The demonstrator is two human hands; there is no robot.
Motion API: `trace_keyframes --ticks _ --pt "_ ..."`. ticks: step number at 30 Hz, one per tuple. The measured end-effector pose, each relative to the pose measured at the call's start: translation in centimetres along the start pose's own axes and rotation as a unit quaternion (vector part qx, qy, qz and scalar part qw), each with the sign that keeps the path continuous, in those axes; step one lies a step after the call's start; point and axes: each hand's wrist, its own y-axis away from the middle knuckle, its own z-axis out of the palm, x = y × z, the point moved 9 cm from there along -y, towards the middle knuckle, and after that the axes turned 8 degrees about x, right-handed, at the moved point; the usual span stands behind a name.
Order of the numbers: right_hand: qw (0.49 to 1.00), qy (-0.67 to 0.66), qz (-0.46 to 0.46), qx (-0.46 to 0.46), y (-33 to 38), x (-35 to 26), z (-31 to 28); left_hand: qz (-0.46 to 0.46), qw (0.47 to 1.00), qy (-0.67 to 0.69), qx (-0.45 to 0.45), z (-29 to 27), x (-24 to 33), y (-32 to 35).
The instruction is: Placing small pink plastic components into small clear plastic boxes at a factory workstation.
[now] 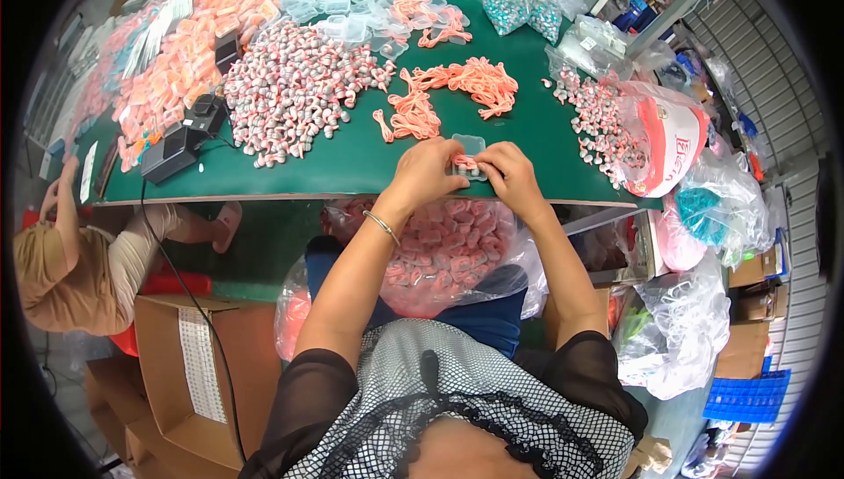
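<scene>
Close to the table's front edge, a small clear plastic case [471, 144] stands with its lid raised. A pink cord [463, 163] and small pale pieces lie inside, partly hidden by fingers. My left hand [425, 175] grips the case from the left, its thumb along the near side. From the right, my right hand [513, 180] pinches the opposite side, its fingertips at the contents. Just beyond the hands lie bundles of pink cord [483, 83]. To their left is a big heap of small grey-and-pink curled pieces [286, 92].
Empty clear cases [343, 4] and pink cases [193, 48] cover the far left. A black device [169, 156] trails a cable. At right, a plastic bag [673, 136] spills more curled pieces. A bag of filled cases [448, 250] rests below the edge. Another person [75, 259] sits left.
</scene>
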Motion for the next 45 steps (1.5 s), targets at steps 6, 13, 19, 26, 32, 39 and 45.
trace_keyframes --ticks 6,13,19,26,32,39,45 --pt "0.996 0.066 -0.037 0.042 1.4 -2.0 -0.4 0.011 1.000 -0.002 0.009 0.0 -0.1 0.2" --pt "0.994 0.095 -0.044 0.040 2.1 -2.8 -0.5 0.020 1.000 -0.004 0.010 0.2 -0.2 0.2" --pt "0.993 0.105 -0.027 0.036 2.2 -2.8 -1.0 0.026 0.999 -0.014 0.019 0.0 -0.2 0.3" --pt "0.993 0.092 0.005 0.070 1.5 -0.8 -1.6 0.052 0.998 -0.015 0.031 0.0 0.1 0.4" --pt "0.994 0.102 0.045 0.004 -2.0 2.9 0.7 0.028 0.999 -0.014 0.022 0.2 -0.2 0.4" --pt "0.993 0.020 0.090 0.071 -1.6 1.2 -0.3 0.012 0.999 0.013 0.048 -0.4 0.1 0.8" --pt "0.993 0.020 0.006 0.118 1.3 -1.4 -0.5 0.010 0.999 0.008 0.050 -0.3 -0.1 1.0"
